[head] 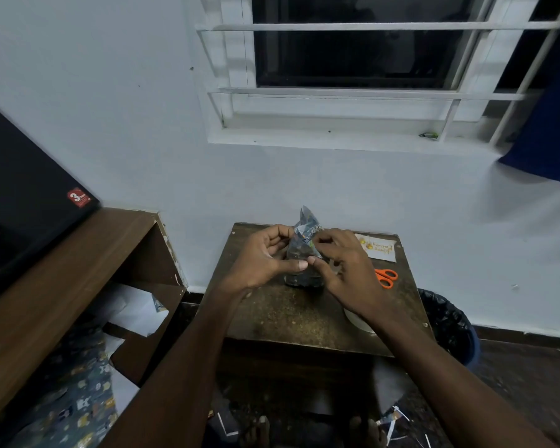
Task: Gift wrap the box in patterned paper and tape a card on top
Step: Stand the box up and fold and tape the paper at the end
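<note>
We see one box (299,253), upright mid-desk (304,318), in dark patterned paper, top peaked. Left hand (262,257) and right hand (343,263) both pinch paper. One white card (377,247), one orange scissors (385,278) to right.

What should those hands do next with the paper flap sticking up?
Probably fold the pointed flap down flat against the wrapped box. It stands up loose above both hands, while the left hand and right hand pinch the paper below it.
</note>
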The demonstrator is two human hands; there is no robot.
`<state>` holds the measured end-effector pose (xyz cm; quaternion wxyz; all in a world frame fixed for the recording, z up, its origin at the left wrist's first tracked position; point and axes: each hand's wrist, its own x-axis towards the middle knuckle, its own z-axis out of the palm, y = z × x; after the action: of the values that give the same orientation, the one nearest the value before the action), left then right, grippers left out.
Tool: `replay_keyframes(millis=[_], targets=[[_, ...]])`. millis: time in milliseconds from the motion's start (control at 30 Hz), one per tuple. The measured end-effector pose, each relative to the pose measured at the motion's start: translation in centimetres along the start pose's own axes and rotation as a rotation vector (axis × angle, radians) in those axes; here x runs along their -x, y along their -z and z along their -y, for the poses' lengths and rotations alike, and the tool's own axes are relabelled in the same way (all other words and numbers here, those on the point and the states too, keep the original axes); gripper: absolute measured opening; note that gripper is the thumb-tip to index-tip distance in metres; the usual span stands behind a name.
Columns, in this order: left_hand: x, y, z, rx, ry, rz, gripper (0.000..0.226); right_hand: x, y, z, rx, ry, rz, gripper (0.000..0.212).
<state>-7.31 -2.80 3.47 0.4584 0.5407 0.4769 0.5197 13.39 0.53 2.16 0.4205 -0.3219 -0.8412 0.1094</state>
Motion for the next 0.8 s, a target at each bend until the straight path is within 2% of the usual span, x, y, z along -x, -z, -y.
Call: replay_keyframes(millis=[100, 233, 367, 433, 633, 800], targets=[[-0.01, -0.06, -0.04, 0.012, -0.005, 0.006, 0.054, -0.15, -0.14, -0.08, 0.021, -0.008, 0.029, 0.005], [-0.17, -0.01, 0.08, 0.026, -0.026, 0.017, 0.050, -0.46, -0.16, -0.08, -0.029, -0.043, 0.040, 0.013], [-0.18, -0.07, -0.02, 0.012, -0.053, 0.038, 0.047, -0.52, -0.19, 0.52, -0.072, -0.127, 0.076, 0.037], [-0.09, -0.05, -0.24, -0.015, -0.065, 0.044, 0.046, -0.68, -0.22, 0.68, -0.078, -0.142, 0.082, 0.042], [-0.13, -0.09, -0.53, -0.194, -0.220, -0.111, 0.040, -0.82, -0.10, 0.41, -0.123, -0.158, 0.048, 0.029], [0.39, -0.66, -0.79, -0.275, -0.286, -0.161, 0.042, -0.99, 0.00, 0.60, -0.097, -0.163, 0.040, 0.025]])
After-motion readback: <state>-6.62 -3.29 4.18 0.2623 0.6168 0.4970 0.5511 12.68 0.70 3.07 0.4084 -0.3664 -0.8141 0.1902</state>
